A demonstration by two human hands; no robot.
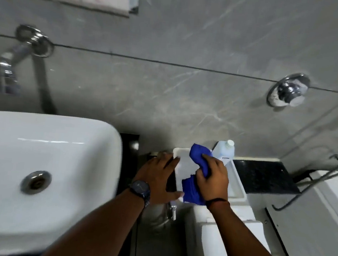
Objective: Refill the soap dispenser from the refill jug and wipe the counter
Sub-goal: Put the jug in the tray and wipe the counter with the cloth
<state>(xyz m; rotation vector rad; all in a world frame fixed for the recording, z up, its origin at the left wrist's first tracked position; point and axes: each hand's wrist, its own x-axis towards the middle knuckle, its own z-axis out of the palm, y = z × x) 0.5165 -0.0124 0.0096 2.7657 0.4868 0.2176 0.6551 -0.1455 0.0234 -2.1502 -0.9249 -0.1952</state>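
Note:
A blue cloth (196, 165) is bunched in my right hand (213, 178), which presses it onto a white rectangular surface (238, 187) beside the sink. My left hand (158, 178), with a dark watch on the wrist, lies flat with fingers spread against the left edge of that white surface. The translucent refill jug (224, 150) with a white cap stands upright at the back, against the wall, just behind my right hand. I see no soap dispenser in this view.
A white basin (44, 170) with a metal drain fills the left. A chrome tap (7, 69) and a chrome wall knob (288, 90) stick out of the grey marble wall. Black counter (262, 176) lies to the right, with a metal wire rack (312, 185) beyond.

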